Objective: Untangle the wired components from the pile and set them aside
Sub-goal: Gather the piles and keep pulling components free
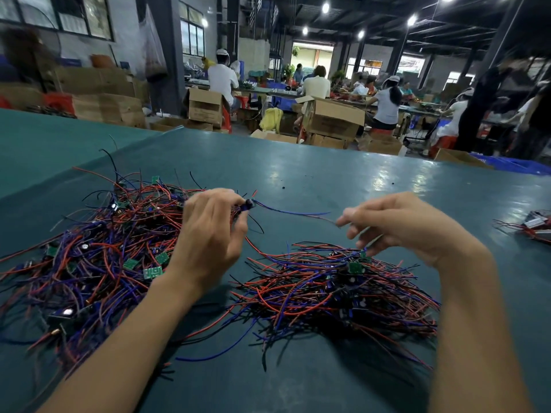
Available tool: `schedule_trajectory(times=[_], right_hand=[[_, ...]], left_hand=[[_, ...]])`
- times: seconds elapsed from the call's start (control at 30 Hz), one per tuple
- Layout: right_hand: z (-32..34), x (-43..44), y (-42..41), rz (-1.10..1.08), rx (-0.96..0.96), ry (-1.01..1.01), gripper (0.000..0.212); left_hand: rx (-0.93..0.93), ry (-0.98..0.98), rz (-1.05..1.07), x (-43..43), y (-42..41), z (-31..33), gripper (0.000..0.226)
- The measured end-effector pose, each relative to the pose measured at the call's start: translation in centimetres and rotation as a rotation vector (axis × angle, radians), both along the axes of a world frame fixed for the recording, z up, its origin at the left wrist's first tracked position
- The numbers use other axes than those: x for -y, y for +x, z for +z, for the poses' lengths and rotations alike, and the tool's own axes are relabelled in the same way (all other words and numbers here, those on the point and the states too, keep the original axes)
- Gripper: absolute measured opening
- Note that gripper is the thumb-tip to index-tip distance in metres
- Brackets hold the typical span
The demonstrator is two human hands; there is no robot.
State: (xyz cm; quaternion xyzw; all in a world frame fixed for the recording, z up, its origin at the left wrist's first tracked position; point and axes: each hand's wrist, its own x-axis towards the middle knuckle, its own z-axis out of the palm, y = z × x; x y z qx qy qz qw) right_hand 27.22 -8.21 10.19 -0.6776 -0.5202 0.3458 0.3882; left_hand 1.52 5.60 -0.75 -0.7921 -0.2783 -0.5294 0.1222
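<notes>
A tangled pile [98, 251] of red, blue and black wires with small green circuit boards lies at the left of the green table. A flatter heap of wired components [337, 290] lies between my forearms, to the right. My left hand [208, 234] hovers over the tangled pile's right edge and pinches a small dark component [247, 205] at its fingertips. A blue wire [292, 212] runs from that component to my right hand [396, 225], which pinches its far end above the right heap.
The green table [328, 174] stretches far ahead. Another small bundle of wired parts [533, 226] lies at the right edge. Tiny black bits [282, 187] sit mid-table. Beyond the table are cardboard boxes [334, 117] and seated people at benches.
</notes>
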Motion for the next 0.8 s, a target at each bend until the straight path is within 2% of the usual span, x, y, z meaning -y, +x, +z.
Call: schedule_trajectory(times=[0.07,0.17,0.23,0.33,0.5,0.63,0.8], right_hand=[[-0.3,-0.5,-1.7,0.173,0.012,-0.108,0.021],[-1.1,-2.1,-4.1,0.282,-0.018,-0.143,0.027],[-1.6,-3.2,-5.6,0.277,-0.09,-0.092,0.034],[-2.3,-4.5,-7.1,0.22,-0.294,-0.011,0.04],[-3.5,-6.1,-8.6,0.126,-0.627,0.037,0.021],[-3.9,-6.6,-9.2,0.099,-0.874,0.04,0.01],[-4.1,-6.8,-9.3,0.071,-0.825,0.157,0.007]], left_hand=[[0.016,0.015,-0.119,0.6,0.4,0.1,0.019],[0.018,0.024,-0.24,1.0,0.5,0.1,0.019],[0.017,0.038,-0.252,1.0,0.5,0.1,0.019],[0.03,0.028,-0.297,1.3,0.7,0.0,0.022],[0.071,-0.023,-0.342,1.7,0.9,0.0,0.021],[0.144,-0.123,-0.244,2.0,1.1,0.0,0.032],[0.168,-0.154,-0.155,2.0,1.0,0.3,0.037]])
